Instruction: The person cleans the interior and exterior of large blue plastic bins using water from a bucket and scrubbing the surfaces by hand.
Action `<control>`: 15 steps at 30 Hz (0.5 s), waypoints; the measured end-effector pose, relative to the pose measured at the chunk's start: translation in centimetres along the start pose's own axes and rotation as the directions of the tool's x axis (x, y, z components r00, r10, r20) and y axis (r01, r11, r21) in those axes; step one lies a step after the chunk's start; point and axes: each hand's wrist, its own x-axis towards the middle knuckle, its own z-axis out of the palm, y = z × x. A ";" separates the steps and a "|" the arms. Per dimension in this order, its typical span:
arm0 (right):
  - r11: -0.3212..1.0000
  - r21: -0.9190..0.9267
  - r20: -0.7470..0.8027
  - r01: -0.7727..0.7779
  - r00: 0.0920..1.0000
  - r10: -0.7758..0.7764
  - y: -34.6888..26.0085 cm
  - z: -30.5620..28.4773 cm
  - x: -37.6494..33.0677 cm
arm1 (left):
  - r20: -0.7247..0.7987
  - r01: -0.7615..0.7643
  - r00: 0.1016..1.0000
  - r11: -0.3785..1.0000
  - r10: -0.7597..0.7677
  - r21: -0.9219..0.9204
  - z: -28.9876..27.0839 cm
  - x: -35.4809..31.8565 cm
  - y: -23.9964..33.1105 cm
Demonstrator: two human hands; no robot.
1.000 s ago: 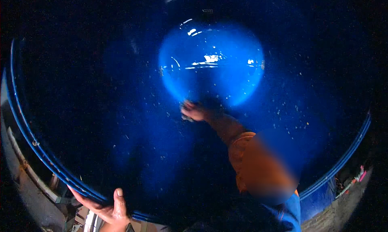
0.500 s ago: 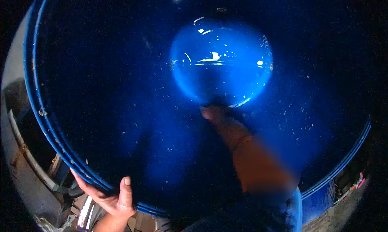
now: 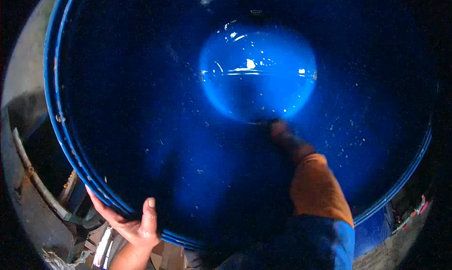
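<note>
The large blue barrel [image 3: 202,180] is open, its round mouth facing the viewer; how far it tilts cannot be told. Its bottom [image 3: 261,93] glows brighter toward twelve o'clock with white glints, while pale specks dot the dark wall toward four and a pale spot marks the ridged rim [image 3: 71,150] at nine.

The large blue drum [image 3: 202,180] carries small pale flecks [image 3: 363,139] across its inner wall, thickest right of its rounded bottom [image 3: 287,91], where more white spots shine; whether these are drops or reflections is unclear. Outside the drum's lower right rim, a patch of rough grey floor [image 3: 388,251] shows. Along its far edge lies a thin pale strip [image 3: 405,221], with a pink scrap [image 3: 424,207] at its end.
</note>
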 end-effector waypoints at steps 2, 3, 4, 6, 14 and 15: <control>0.877 -0.424 -0.064 -0.227 0.973 0.221 9.0 -9.2 -5.0 | 0.019 0.005 1.000 1.000 -0.006 0.013 0.2 0.1 0.2; 0.723 -0.612 -0.167 -0.320 0.946 0.278 12.8 -12.8 -7.3 | 0.027 -0.022 0.999 1.000 0.022 0.004 0.4 0.3 0.2; 0.564 -0.724 -0.274 -0.397 0.916 0.294 14.4 -15.1 -8.2 | 0.021 -0.047 0.999 0.999 0.047 0.004 0.7 0.6 0.1; 0.412 -0.735 -0.420 -0.538 0.839 0.346 12.8 -14.9 -8.4 | 0.011 -0.018 1.000 0.999 0.019 -0.039 0.9 0.5 0.3; 0.420 0.905 -0.085 0.062 0.996 0.037 -30.3 -15.8 -0.9 | 0.020 -0.134 0.991 0.989 0.133 0.068 0.3 0.9 -0.4; 0.429 0.853 -0.332 0.298 0.943 0.005 -32.1 -18.5 -1.4 | 0.012 -0.114 0.993 0.993 0.113 0.027 0.3 1.1 -0.2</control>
